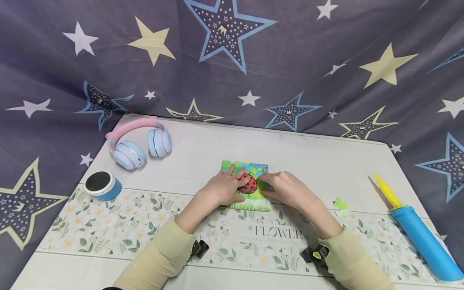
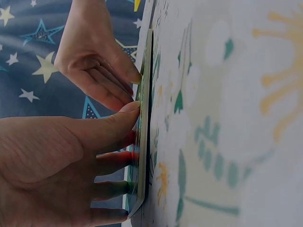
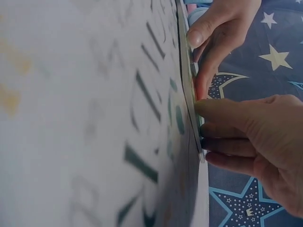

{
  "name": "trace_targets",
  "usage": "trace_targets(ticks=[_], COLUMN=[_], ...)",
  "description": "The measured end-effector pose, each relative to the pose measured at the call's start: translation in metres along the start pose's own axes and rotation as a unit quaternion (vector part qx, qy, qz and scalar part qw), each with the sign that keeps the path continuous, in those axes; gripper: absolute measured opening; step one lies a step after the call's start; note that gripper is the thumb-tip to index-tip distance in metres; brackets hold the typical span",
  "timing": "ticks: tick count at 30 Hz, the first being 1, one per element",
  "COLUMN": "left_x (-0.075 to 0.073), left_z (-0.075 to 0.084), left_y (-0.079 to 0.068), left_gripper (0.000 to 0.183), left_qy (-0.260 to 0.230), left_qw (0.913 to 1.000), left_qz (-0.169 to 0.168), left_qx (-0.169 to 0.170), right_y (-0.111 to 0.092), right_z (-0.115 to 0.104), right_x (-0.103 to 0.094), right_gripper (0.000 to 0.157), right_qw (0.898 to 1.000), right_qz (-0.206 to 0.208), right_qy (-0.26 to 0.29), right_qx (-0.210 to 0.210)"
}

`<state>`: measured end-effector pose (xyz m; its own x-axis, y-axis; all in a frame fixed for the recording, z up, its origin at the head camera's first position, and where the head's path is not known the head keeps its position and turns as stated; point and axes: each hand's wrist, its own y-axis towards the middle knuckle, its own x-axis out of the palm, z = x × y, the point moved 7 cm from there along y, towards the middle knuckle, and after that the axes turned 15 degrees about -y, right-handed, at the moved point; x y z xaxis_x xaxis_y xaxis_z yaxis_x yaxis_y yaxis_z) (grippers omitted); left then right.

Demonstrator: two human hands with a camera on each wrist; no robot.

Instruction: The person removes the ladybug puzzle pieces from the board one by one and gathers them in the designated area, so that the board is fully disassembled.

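Note:
A ladybug jigsaw puzzle (image 1: 259,205) in a thin flat tray lies on the table's middle, with a red spotted ladybug on a green and blue ground. My left hand (image 1: 225,188) rests over its left half, fingers spread and fingertips pressing on the picture. At the right side, my right hand (image 1: 286,187) touches the puzzle with thumb and fingertips, which stand apart. In the left wrist view the tray edge (image 2: 144,118) shows side-on, with both hands' fingertips against its face. The right hand hides part of the puzzle's right side.
A loose green puzzle piece (image 1: 340,204) lies to the right of the right hand. Farther right is a blue and yellow toy pump (image 1: 424,237). Pink and blue headphones (image 1: 135,141) and a round blue speaker (image 1: 103,186) stand at left. A starry cloth (image 1: 203,80) hangs behind.

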<state>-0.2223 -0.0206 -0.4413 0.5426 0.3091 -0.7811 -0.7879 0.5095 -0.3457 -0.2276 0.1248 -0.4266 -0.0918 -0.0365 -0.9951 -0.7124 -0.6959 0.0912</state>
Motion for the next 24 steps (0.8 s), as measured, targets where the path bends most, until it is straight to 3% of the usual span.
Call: trace_targets(ticks=[6, 19, 24], left_x=[-0.0004, -0.0005, 0.0007], left_z=[0.0002, -0.0002, -0.0007], left_y=[0.0008, 0.0012, 0.0015], left_gripper=[0.072, 0.071, 0.072], left_qy=[0.005, 0.008, 0.010], left_qw=[1.0000, 1.0000, 0.9999], left_qz=[-0.001, -0.002, -0.003], left_qx=[0.004, 0.003, 0.003], right_y=[0.0004, 0.0007, 0.0001], right_z=[-0.0036, -0.0059, -0.0029], right_x=[-0.0009, -0.0027, -0.0015], right_gripper=[0.011, 0.006, 0.013], right_qw=[0.999, 0.998, 0.999], right_qz=[0.006, 0.020, 0.022], right_qy=[-0.027, -0.037, -0.019], right_qx=[-0.028, -0.045, -0.041])
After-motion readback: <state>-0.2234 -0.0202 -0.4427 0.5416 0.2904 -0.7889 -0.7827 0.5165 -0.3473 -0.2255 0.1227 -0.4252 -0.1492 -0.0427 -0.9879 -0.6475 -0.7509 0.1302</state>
